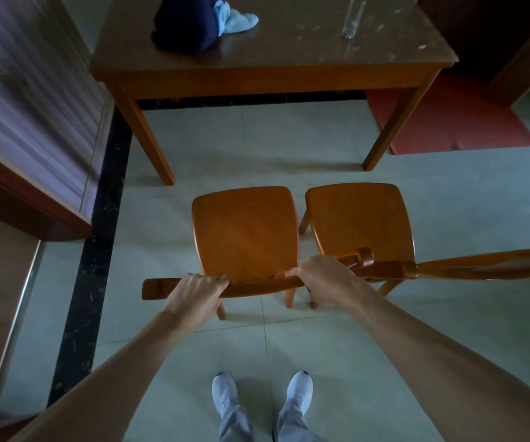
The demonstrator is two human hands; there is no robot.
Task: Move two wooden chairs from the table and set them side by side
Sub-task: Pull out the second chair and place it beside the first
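Two wooden chairs stand side by side on the tiled floor, a short way in front of the wooden table (257,74). The left chair (247,234) faces the table, and both my hands grip its top back rail. My left hand (198,293) holds the rail near its left end. My right hand (319,279) holds it near the right end. The right chair (359,218) stands close beside the left one, seats almost touching; its back rail reaches out to the right edge of the view.
On the table lie a dark blue bundle with a light blue cloth (193,20) and a clear glass (351,19). A red mat (455,122) lies under the table's right side. A wooden cabinet (28,122) stands at the left. My feet (262,393) are behind the chairs.
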